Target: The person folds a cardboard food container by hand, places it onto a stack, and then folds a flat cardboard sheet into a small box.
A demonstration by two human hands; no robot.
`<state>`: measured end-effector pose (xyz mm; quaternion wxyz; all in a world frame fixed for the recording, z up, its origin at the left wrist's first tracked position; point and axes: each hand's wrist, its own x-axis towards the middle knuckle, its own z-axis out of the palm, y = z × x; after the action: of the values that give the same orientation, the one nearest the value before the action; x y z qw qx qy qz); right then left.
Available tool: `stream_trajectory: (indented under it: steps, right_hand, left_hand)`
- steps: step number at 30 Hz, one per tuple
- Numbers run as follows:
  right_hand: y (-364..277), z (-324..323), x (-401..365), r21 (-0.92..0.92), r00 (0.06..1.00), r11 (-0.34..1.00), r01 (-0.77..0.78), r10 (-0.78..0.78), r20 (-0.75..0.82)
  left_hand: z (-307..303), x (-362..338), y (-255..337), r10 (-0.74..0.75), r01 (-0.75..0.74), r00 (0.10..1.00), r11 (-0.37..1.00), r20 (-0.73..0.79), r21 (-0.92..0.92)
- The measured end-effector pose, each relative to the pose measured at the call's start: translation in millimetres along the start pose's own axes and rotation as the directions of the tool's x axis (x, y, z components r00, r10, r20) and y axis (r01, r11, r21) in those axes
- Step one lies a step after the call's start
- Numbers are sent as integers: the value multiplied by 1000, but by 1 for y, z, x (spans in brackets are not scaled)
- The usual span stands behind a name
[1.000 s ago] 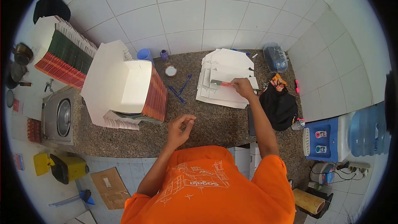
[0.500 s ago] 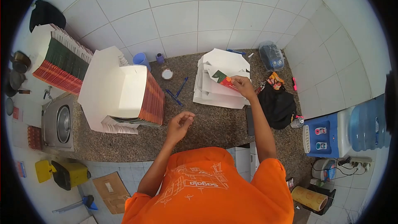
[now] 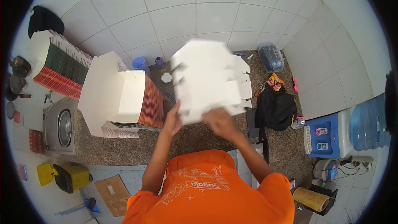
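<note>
A flat white cardboard box blank [image 3: 205,81], cut with flaps and notches, is raised over the counter in front of me and blurred by motion. My left hand [image 3: 173,121] grips its lower left corner, thumb along the edge. At the lower edge, my right hand [image 3: 222,123] has its fingers closed on the board, though they are smeared. More white blanks [image 3: 244,87] lie behind it, mostly hidden. To the left stands a nested stack of folded boxes [image 3: 151,103] with white insides and red-orange printed sides.
Farther left is another box stack [image 3: 62,68]. A blue cup [image 3: 141,64] and a small round container [image 3: 166,77] stand near the wall. Right of the blanks are a black bag [image 3: 277,108] and a clear plastic case [image 3: 271,57]. A water dispenser [image 3: 325,135] stands at right.
The right hand has drawn a blank from the pile leftward and toward me. My left hand, empty before, has moved onto its corner. The printed flap no longer shows.
</note>
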<state>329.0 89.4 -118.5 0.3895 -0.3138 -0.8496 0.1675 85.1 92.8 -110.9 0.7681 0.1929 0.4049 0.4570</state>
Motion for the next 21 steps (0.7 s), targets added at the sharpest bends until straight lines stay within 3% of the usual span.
stream_trajectory:
  steps: [1,2,3,4,5,6,7,8,9,10,11,12,13,14,15,16,17,19,20,21]
  right_hand:
    - [-12,6,-11,174,980,979,-108,75,185]
    - [-17,4,-15,97,990,989,-110,101,97]
    - [-19,1,-20,23,992,992,-122,122,6]
    - [1,5,-33,-147,920,916,-372,343,-192]
    - [26,8,-49,-253,766,746,-616,493,-413]
    - [44,2,-61,82,618,682,-727,702,-355]
    - [58,-9,-69,395,465,514,-761,857,-220]
    - [56,-27,-71,556,554,447,-700,832,29]
    - [45,-31,-65,562,552,447,-696,834,20]
    - [33,-31,-58,534,591,550,-642,799,-112]
    - [15,-31,-48,488,620,641,-592,749,-232]
    - [-13,-32,-29,419,604,674,-608,735,-307]
    - [-36,-30,-19,331,653,703,-629,709,-265]
    - [-55,-25,-7,307,731,746,-590,656,-187]
    - [-71,-19,6,409,868,807,-427,493,-66]
    - [-81,-18,10,376,920,840,-391,370,129]
    - [-86,-20,12,379,923,842,-384,364,128]
    - [-93,-22,13,-182,925,924,-336,360,120]
    - [-82,-21,7,-184,934,926,-330,349,82]
    - [-70,-21,0,-184,934,927,-327,346,85]
  left_hand:
    - [-9,9,0,-72,95,984,986,-162,136]
    - [-27,24,-17,42,-13,988,981,-151,191]
    - [-31,22,-21,37,-7,988,981,-151,194]
    - [-35,18,-26,68,-24,985,965,-161,262]
    - [-38,14,-30,96,-36,981,943,-167,331]
    - [-41,7,-32,63,-10,989,927,-132,374]
    - [-40,6,-33,57,-4,990,926,-130,377]
    - [-39,4,-33,57,-11,994,909,-97,417]
    - [-36,4,-29,62,-27,996,888,-60,458]
    - [-30,9,-28,61,-29,997,886,-55,463]
    - [-17,12,-31,326,-128,934,684,-143,718]
    - [-5,12,-34,579,-136,804,402,-136,906]
    - [8,7,-33,542,-344,840,505,20,792]
    - [29,-6,-28,376,-370,919,726,117,580]
    - [51,-20,-21,228,-306,940,892,254,332]
    - [67,-29,-18,242,-263,965,872,102,414]
    - [68,-28,-13,248,-267,963,869,100,417]
    - [72,-21,-2,363,-329,922,919,-139,216]
    - [81,-27,11,392,-383,909,920,-144,83]
    - [80,-25,14,394,-386,907,919,-147,82]
